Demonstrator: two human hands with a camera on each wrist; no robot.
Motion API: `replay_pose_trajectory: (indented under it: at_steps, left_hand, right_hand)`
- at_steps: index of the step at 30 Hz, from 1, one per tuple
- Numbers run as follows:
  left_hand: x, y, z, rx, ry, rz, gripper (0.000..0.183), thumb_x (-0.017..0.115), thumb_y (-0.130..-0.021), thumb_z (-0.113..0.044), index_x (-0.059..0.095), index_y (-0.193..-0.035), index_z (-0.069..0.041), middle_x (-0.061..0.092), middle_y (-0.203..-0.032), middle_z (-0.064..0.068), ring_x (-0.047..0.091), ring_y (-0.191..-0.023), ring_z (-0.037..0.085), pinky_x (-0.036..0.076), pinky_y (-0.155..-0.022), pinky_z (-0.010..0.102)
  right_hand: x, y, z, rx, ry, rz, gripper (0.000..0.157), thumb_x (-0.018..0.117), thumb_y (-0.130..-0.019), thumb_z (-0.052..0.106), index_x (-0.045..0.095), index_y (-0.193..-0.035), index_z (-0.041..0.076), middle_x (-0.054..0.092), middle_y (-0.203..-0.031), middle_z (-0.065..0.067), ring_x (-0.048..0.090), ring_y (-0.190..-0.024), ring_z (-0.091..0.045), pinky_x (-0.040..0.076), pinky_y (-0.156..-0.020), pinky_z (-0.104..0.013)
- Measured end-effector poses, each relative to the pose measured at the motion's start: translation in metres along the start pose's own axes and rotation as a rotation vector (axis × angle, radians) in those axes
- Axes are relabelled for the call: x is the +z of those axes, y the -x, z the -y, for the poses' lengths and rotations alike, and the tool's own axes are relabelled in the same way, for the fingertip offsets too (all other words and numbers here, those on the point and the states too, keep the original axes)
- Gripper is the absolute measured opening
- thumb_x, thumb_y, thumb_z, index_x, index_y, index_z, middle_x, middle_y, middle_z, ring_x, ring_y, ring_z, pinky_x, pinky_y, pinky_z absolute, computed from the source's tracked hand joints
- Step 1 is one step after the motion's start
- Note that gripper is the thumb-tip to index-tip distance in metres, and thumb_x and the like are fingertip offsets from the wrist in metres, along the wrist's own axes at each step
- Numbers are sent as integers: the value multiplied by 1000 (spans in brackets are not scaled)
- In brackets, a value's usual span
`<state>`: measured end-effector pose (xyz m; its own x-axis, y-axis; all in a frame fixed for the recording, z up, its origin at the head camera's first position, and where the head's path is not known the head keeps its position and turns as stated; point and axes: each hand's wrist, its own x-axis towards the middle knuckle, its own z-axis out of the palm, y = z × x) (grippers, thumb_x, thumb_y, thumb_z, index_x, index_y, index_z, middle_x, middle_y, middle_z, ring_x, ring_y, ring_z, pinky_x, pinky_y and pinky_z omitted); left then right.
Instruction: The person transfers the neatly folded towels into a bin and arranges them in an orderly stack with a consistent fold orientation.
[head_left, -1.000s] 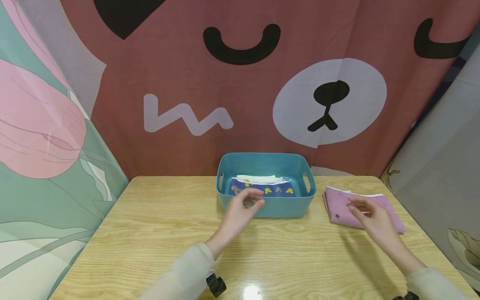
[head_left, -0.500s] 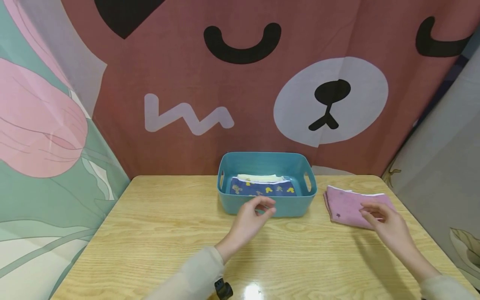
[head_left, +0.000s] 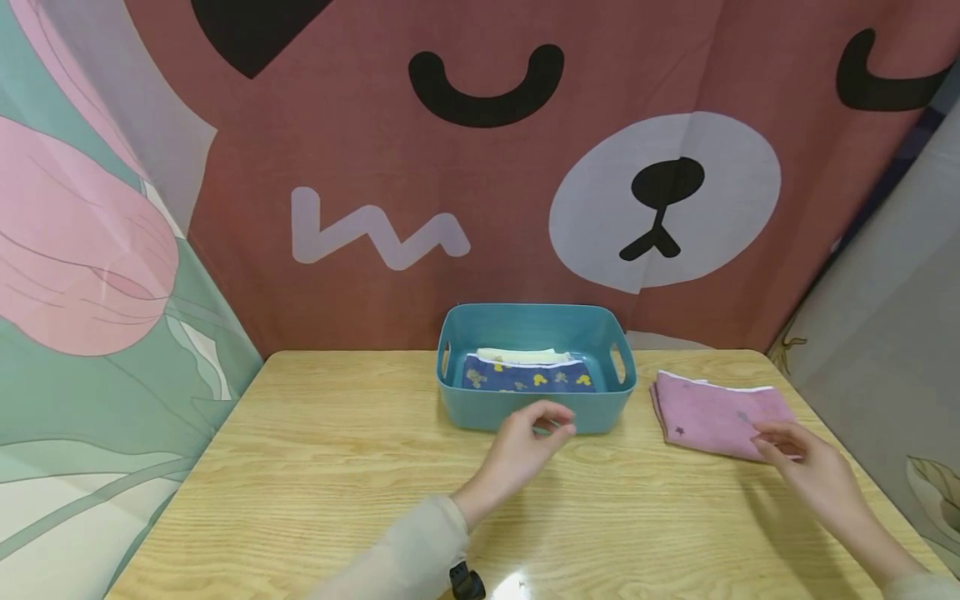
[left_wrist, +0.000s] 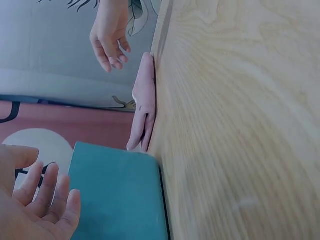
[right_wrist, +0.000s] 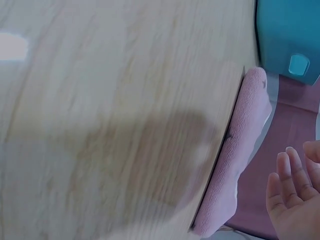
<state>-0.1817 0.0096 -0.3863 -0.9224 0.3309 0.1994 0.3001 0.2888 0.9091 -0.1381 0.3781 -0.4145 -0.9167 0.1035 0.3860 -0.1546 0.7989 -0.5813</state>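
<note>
A folded pink towel (head_left: 712, 412) with a white edge and small dark stars lies on the right of the table. My right hand (head_left: 817, 471) hovers above its near right corner, fingers loosely bent and holding nothing. In the right wrist view, a gap shows between those fingers and the pink towel (right_wrist: 232, 160). My left hand (head_left: 525, 450) is raised in front of the teal basket (head_left: 536, 412), thumb and fingers apart with nothing between them. Inside the basket are a folded navy cloth (head_left: 525, 377) with yellow figures and a pale yellow cloth (head_left: 517, 356) behind it.
The wooden table (head_left: 322, 467) reaches back to a reddish curtain (head_left: 360, 308) with a bear face. Patterned fabric hangs along the left and right sides. A dark wrist camera (head_left: 467, 582) is strapped at the left sleeve.
Both hands have drifted to the right and slightly nearer to me, showing more of the pink towel and the basket's front. The towel and basket stay in place.
</note>
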Motion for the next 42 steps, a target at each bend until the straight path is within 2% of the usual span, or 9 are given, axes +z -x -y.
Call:
replay_pose_trajectory:
  at_steps: [8, 15, 18, 21, 22, 25, 28, 31, 42]
  left_hand:
    - [16, 0, 2, -5, 27, 36, 14, 65, -88, -24, 67, -101, -20, 63, -92, -13, 56, -84, 3, 47, -70, 20]
    - [31, -1, 6, -5, 54, 59, 13, 63, -89, -23, 67, -101, -21, 62, -92, -16, 55, -85, 2, 47, -73, 20]
    - [38, -1, 6, -10, 68, 67, 12, 63, -89, -23, 67, -101, -21, 61, -92, -16, 55, -85, 1, 47, -72, 19]
    - [44, -1, 5, -18, 77, 74, 12, 63, -89, -22, 67, -100, -21, 61, -91, -16, 55, -84, 1, 47, -73, 19]
    - [46, -1, 5, -18, 80, 78, 12, 63, -89, -22, 67, -100, -20, 61, -91, -15, 55, -84, 1, 47, -73, 19]
    - [52, -1, 6, -23, 85, 86, 13, 64, -88, -22, 67, -101, -19, 60, -91, -15, 55, -83, 1, 47, -74, 18]
    - [57, -1, 8, -18, 93, 91, 16, 63, -88, -21, 67, -102, -14, 62, -92, -14, 56, -83, 1, 47, -74, 18]
    - [63, -1, 10, -23, 106, 87, 17, 63, -88, -19, 67, -103, -10, 62, -93, -12, 56, -83, 1, 47, -73, 17]
    - [85, -6, 13, -109, 139, 81, 12, 65, -87, -18, 68, -98, -14, 61, -89, -13, 55, -79, 0, 47, -67, 18]
  right_hand:
    - [-6, 5, -8, -4, 9, -10, 23, 65, -87, 12, 63, -106, -2, 57, -84, 27, 45, -75, 20, 39, -60, -7]
    - [-8, 6, -13, -10, 35, -12, 23, 66, -86, 12, 63, -105, -2, 57, -83, 26, 44, -74, 19, 39, -58, -8]
    - [-9, 7, -16, -28, 40, -32, 22, 66, -85, 10, 63, -103, -2, 55, -83, 30, 44, -73, 19, 38, -58, -9]
    - [-7, 7, -31, -46, 53, -57, 19, 66, -86, 12, 65, -103, 5, 54, -83, 33, 44, -72, 19, 39, -56, -12]
    - [-7, 7, -35, -44, 50, -57, 19, 66, -86, 13, 65, -103, 5, 56, -83, 31, 44, -72, 19, 40, -55, -12]
    - [-7, 6, -43, -18, 45, -59, 20, 67, -86, 14, 65, -104, 5, 57, -83, 31, 44, -72, 20, 40, -54, -13]
    - [-10, 7, -36, 23, 28, -48, 25, 66, -86, 13, 63, -104, -4, 55, -83, 32, 43, -72, 21, 39, -55, -11]
    - [-13, 8, -34, 53, 29, -42, 28, 65, -87, 15, 62, -105, -6, 50, -82, 37, 41, -73, 23, 37, -56, -9]
    - [-14, 9, -48, 152, 5, -63, 35, 63, -89, 21, 59, -108, -9, 47, -80, 41, 38, -73, 28, 35, -57, -9]
